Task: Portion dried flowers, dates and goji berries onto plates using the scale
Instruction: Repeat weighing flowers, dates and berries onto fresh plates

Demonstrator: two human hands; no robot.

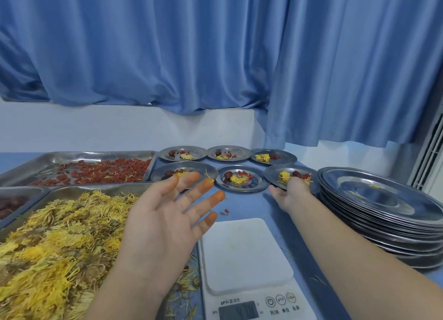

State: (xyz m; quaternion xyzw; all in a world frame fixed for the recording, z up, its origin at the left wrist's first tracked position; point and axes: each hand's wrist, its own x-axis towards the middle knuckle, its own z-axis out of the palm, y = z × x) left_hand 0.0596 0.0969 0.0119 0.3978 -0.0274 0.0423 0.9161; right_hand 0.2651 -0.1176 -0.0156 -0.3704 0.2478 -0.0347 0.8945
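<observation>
Gripping round steel plate [272,175] with right hand [291,196], left hand [165,214] splayed, fingertips [218,195] stained orange

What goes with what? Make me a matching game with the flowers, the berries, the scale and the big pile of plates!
1. dried flowers
2. goji berries
3. scale
4. stack of plates

A. piled up at the right
B. red, in the far tray
C. white, nothing on it
D. yellow, in the near tray

Pairs: 1-D, 2-B, 3-C, 4-A
</observation>
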